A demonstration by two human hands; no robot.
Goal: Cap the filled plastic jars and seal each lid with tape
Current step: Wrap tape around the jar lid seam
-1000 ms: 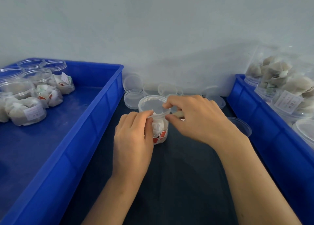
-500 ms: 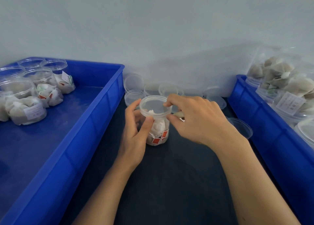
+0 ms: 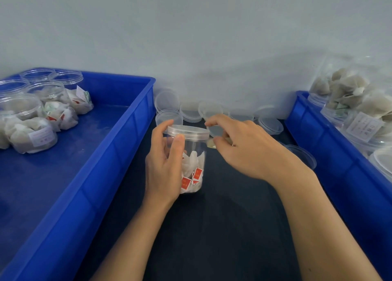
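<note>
jar [image 3: 192,164] of clear plastic sits mid-frame on the dark mat [image 3: 222,227], between two blue bins, its clear lid [image 3: 188,131] already seated on top. going left to right: the left bin [image 3: 101,153] at nine o'clock holds more filled jars [image 3: 31,130]; the left hand [image 3: 164,164] wraps the jar's side, thumb up near the lid rim; the right hand [image 3: 244,145], at three o'clock of the lid, pinches what looks like a bit of tape [image 3: 211,143] just beside the rim, though i cannot tell for sure. spare lids [image 3: 169,117] lie at twelve o'clock; the right bin [image 3: 339,153] at three o'clock holds bagged stock. judged from its thin wall and tea-bag filling, the jar is light, smooth and a little squeezable, so hold the body low and firm, not the lid.
</note>
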